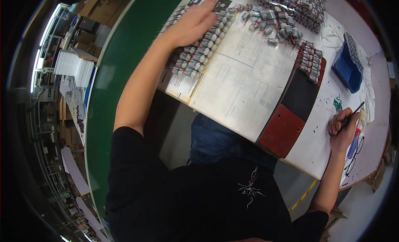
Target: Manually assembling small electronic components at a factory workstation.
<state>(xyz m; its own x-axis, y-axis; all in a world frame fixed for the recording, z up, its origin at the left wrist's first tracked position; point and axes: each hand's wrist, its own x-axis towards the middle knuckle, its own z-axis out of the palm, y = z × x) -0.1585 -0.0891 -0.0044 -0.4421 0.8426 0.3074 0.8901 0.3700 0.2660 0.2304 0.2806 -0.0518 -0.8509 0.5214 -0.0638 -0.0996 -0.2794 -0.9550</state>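
Small cylindrical motors [195, 61] with red and dark wires stand in close rows at the left of the white worktable. Over their far part lies my left hand [193, 25], slightly blurred, fingers stretched out; I see nothing held in it, and its underside is hidden. Dark square cards [222, 5] lie just beyond its fingertips. At the right side of the table, my right hand [343, 127] is closed round a slim dark tool [358, 107] that points up and away; its exact kind does not show.
Loose motors [286, 30] lie heaped at the back, before stacked ones [305, 5]. More motors [309, 61] sit on a red and black board [282, 129]. A blue tray [351, 73], bubble wrap [357, 50], green scraps [337, 102], a purple-handled tool [354, 142] and glasses [351, 165] lie right.
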